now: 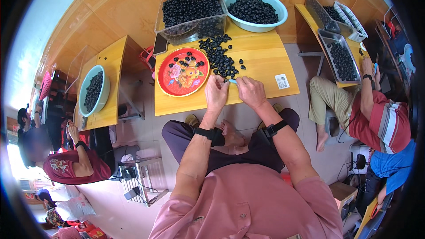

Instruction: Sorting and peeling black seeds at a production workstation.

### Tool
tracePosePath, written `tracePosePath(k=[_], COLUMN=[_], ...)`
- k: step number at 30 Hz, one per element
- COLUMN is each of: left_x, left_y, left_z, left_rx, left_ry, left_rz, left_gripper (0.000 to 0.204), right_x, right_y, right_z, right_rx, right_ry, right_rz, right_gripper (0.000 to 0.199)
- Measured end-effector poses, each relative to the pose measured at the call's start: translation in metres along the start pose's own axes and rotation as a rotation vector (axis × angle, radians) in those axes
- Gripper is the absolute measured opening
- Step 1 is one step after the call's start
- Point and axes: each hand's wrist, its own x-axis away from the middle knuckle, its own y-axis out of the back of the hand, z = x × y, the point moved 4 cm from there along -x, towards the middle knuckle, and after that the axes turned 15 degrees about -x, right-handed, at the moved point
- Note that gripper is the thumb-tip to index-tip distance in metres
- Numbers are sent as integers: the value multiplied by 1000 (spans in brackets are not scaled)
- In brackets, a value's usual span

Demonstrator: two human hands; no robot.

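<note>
Over the near edge of the table, my left hand [216, 90] is closed in a pinch around a small black part [226, 80], mostly hidden by the fingers. Close beside it, my right hand [251, 91] grips a slim light-blue tool [233, 81]; its tip meets the left fingertips and its exact kind is hard to make out. Just beyond both hands lies a loose pile of small black round parts [217, 55]. To the left, a red flowered tray [167, 82] with a gold rim holds several more of them.
A clear plastic bin [189, 35] and a pale-blue basin [280, 17], both full of black parts, stand at the table's back. A phone [160, 44] lies by the bin, a white label [281, 81] at the right. Co-workers sit at tables [113, 68] on either side.
</note>
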Motion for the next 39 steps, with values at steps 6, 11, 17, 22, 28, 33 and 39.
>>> tracePosePath(k=[6,11,17,22,28,33,39], left_x=[0,0,-1,0,-1,0,-3], left_y=[4,6,7,8,6,5,13], left_z=[4,1,-4,-4,-3,-5,2], left_rx=[88,114,31,-19,39,77,81], left_ry=[131,47,8,-40,-61,-47,31], left_rz=[-41,-55,-43,-40,-29,-36,-67], left_gripper=[26,29,24,22,18,17,17], right_x=[2,2,3,3,3,3,0], right_y=[-1,-1,2,2,2,2,-1], right_z=[-9,-7,-7,-7,-8,-8,-6], right_rx=[40,32,3,3,1,2,-39], right_ry=[-122,-122,-133,-152,-154,-162,-164], right_rz=[-7,-20,-45,-28,-24,-23,-20], right_gripper=[5,5,7,8,8,8,8])
